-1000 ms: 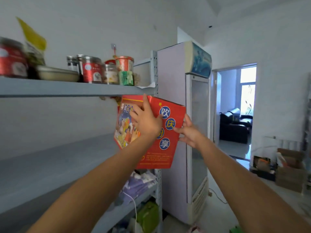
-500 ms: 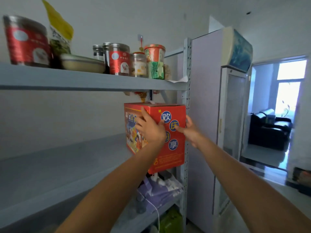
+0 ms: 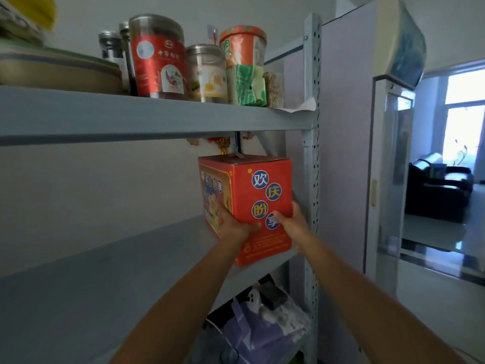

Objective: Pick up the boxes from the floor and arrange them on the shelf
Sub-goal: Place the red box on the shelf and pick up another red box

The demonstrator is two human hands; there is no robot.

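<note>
red box (image 3: 258, 195) set on the middle shelf (image 3: 126, 261), just beside the upright post (image 3: 312, 158). left hand (image 3: 233, 228) grasps the box face away from the post; right hand (image 3: 295, 224) grasps the post-side edge.

Glossy printed cardboard box (image 3: 252, 203); matt painted metal shelf (image 3: 110, 258).

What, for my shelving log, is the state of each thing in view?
red box: upright, seemingly resting on the middle shelf at its right end, both hands on it.
left hand: grips the box's left front corner.
right hand: grips the box's right edge.
red-label jar: upright, lid on, on the upper shelf.
orange cup: upright, lidded.
fridge door: closed.
</note>
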